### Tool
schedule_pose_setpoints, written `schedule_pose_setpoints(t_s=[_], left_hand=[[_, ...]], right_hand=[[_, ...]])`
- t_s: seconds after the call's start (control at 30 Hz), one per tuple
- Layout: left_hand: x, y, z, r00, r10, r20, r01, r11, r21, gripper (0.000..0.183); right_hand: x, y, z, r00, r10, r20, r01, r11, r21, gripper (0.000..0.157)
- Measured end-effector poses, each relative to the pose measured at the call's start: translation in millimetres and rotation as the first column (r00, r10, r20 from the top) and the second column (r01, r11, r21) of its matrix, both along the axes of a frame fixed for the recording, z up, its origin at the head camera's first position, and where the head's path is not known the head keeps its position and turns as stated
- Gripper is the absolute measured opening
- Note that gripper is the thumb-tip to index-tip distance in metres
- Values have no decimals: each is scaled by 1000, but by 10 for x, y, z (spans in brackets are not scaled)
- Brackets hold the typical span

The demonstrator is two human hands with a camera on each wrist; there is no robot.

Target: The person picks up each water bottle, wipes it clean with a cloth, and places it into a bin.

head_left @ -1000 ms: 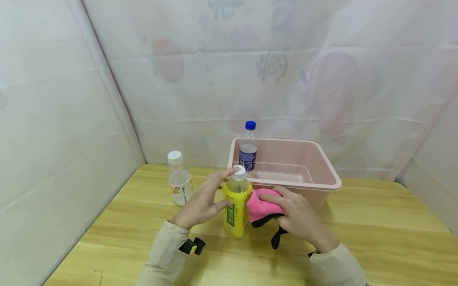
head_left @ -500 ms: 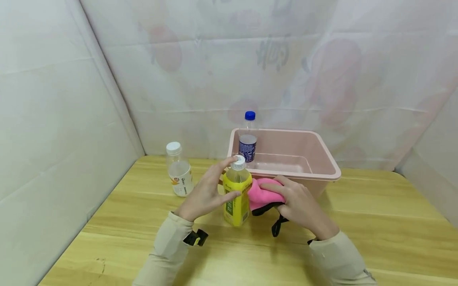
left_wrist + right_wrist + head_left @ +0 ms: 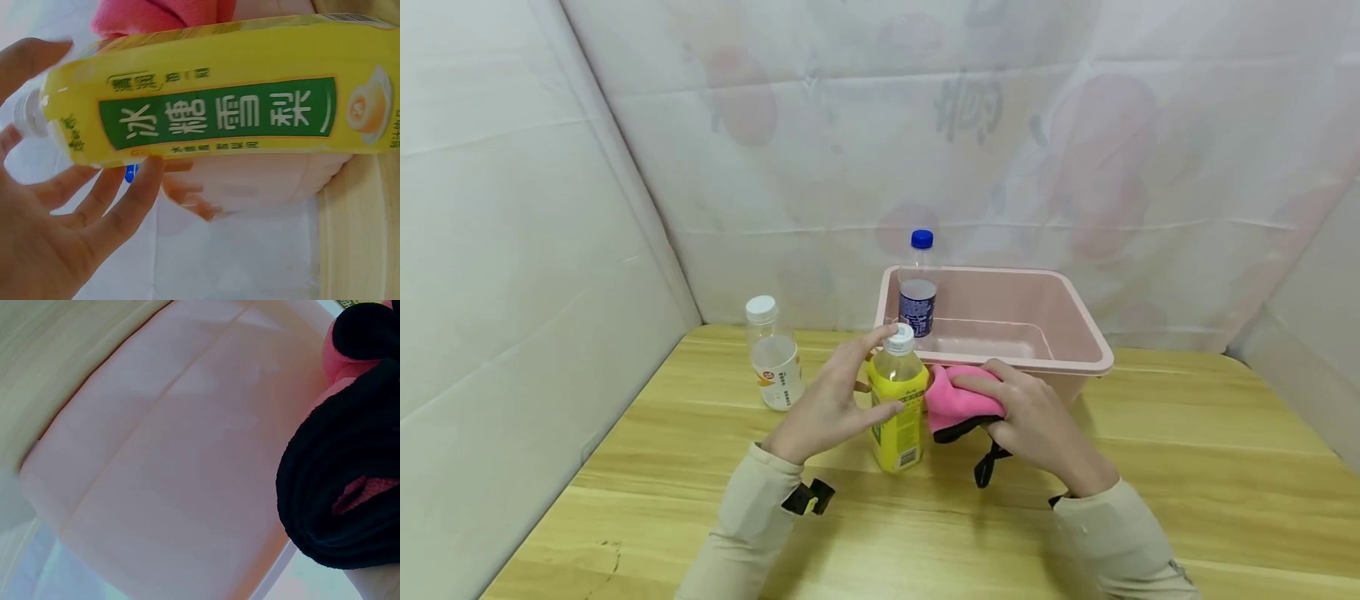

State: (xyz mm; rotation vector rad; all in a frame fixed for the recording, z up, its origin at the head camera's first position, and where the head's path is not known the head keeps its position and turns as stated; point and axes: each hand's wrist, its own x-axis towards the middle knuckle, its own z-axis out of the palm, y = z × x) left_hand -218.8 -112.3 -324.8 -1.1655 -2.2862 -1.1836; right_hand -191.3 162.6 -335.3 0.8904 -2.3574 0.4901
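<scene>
A yellow-labelled drink bottle (image 3: 898, 408) with a white cap stands upright on the table. My left hand (image 3: 835, 400) holds it from the left, with the index finger at the cap, the thumb across the front and other fingers on the far side. In the left wrist view, those fingertips lie along the edge of the yellow label (image 3: 219, 112). My right hand (image 3: 1037, 425) grips a bunched pink cloth (image 3: 958, 396) with black edging and a hanging black loop, close beside the bottle's right side. The right wrist view shows the cloth's folded black edge (image 3: 312, 487).
Behind the bottle stands a pink plastic tub (image 3: 1090, 362). A clear bottle with a blue cap and purple label (image 3: 917, 308) is upright at its left end. Another clear bottle, white-capped (image 3: 775, 371), stands to the left on the wooden table (image 3: 655, 467). White fabric walls (image 3: 820, 167) enclose the table.
The yellow bottle has turned in place: its green panel has swung left and a barcode now faces the head camera. The cloth has shifted slightly right. The head view has tilted down a little.
</scene>
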Motion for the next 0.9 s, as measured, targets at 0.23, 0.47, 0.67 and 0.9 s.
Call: schedule_pose_setpoints(t_s=[0.23,0.47,0.67,0.9], left_hand=[[-3,18,-4,995,49,-88,-48,999,11,81],[-51,-72,1,998,-67,1,67,997,41,81],[-62,-96,-5,987,-134,88,130,990,46,79],[-41,-93,21,986,-118,119,113,992,50,81]], right_hand=[[-2,-1,3,1000,-2,-16,2,1000,4,64],[25,22,53,999,-12,-33,12,1000,3,63],[101,20,142,998,9,-65,-14,997,-76,61],[90,-67,140,987,69,-147,-91,985,-148,61]])
